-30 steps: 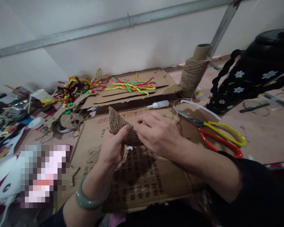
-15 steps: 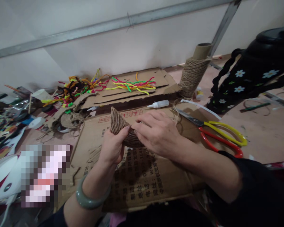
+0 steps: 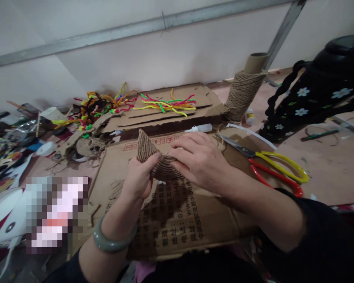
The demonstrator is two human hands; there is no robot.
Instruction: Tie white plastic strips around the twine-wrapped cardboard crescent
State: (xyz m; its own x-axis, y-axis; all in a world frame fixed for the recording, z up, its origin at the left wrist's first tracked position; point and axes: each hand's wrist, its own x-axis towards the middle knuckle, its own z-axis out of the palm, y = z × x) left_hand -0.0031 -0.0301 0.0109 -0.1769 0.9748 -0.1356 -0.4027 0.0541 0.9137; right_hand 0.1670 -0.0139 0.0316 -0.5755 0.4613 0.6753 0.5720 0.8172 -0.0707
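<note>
A twine-wrapped curved piece [image 3: 153, 159], brown and crescent-shaped, is held up over a flattened cardboard box [image 3: 171, 220]. My left hand [image 3: 140, 177], with a green bangle on the wrist, pinches its lower left side between thumb and fingers. My right hand [image 3: 200, 161] is closed over its right end, fingers pressed on the wound twine. A small glue bottle [image 3: 199, 128] lies just behind the hands. Yellow and red scissors [image 3: 271, 167] lie to the right.
A twine spool [image 3: 243, 94] on a cardboard tube stands at the back. Coloured pipe cleaners [image 3: 165, 104] lie on cardboard behind, with more in a heap [image 3: 91, 110] to the left. A black floral bag [image 3: 315, 94] sits at right. Paper masks and clutter fill the left side.
Both hands and the twine-wrapped piece have stayed in nearly the same place; the piece is tilted slightly and held a little higher in the picture. The grips are unchanged.
</note>
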